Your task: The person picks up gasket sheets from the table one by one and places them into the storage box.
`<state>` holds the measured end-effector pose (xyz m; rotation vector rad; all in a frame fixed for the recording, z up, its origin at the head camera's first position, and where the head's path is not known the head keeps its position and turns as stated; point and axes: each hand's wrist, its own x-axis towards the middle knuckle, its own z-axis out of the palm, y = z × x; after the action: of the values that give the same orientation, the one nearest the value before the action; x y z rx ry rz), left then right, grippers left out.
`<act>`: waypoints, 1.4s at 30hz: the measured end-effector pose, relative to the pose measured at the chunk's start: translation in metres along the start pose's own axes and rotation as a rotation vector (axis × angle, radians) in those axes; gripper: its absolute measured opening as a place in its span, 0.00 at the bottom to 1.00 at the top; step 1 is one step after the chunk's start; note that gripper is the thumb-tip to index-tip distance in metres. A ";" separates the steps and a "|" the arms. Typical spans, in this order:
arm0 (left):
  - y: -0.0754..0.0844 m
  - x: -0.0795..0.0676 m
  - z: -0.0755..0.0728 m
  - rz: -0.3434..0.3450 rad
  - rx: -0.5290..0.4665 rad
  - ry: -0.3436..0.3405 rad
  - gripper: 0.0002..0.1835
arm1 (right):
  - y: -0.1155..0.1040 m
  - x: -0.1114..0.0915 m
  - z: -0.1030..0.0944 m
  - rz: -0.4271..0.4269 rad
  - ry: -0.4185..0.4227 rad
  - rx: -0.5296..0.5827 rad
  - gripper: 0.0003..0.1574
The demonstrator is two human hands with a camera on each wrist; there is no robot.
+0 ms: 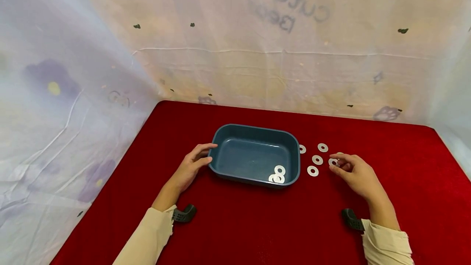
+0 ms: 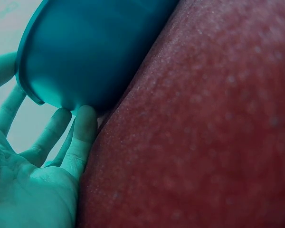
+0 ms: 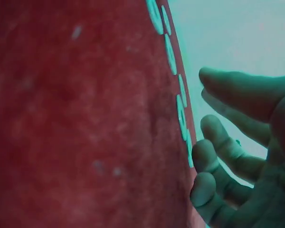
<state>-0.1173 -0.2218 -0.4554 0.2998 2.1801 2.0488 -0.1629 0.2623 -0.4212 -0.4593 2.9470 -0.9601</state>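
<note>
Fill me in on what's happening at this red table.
A person is working with flat pale rings and a blue-grey tray on a red cloth. The left hand touches the tray's left end with its fingers. The right hand hovers, holding nothing, over the rings on the cloth to the tray's right. Three rings in the tray lie near its front right corner; six are on the cloth.
</note>
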 end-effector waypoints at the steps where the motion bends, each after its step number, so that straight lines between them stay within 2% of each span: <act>1: 0.000 0.000 0.000 0.002 0.002 -0.001 0.24 | 0.002 0.001 0.001 -0.013 0.005 -0.014 0.19; 6: 0.000 0.000 0.000 -0.003 0.001 0.000 0.24 | 0.005 0.001 0.003 -0.021 -0.020 -0.075 0.21; 11: -0.001 0.000 0.000 -0.008 0.001 0.004 0.24 | 0.006 0.000 0.003 0.004 -0.058 -0.083 0.22; 16: -0.001 0.000 0.001 -0.008 0.001 0.007 0.25 | 0.006 -0.001 0.003 0.034 -0.055 -0.093 0.20; 22: -0.002 0.000 0.001 -0.005 -0.002 0.007 0.24 | 0.009 0.001 0.005 0.017 -0.049 -0.080 0.23; 27: -0.002 0.001 0.000 -0.003 0.002 0.005 0.24 | 0.009 0.000 0.005 0.025 -0.053 -0.087 0.20; 36: -0.001 0.001 0.001 0.002 -0.004 0.001 0.24 | 0.010 -0.003 0.004 -0.030 -0.041 0.027 0.17; 42: -0.001 0.000 0.000 0.002 -0.006 0.002 0.24 | 0.008 -0.007 0.002 0.046 -0.082 0.026 0.20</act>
<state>-0.1177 -0.2213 -0.4565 0.2994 2.1749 2.0572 -0.1585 0.2694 -0.4284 -0.4170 2.8556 -0.9496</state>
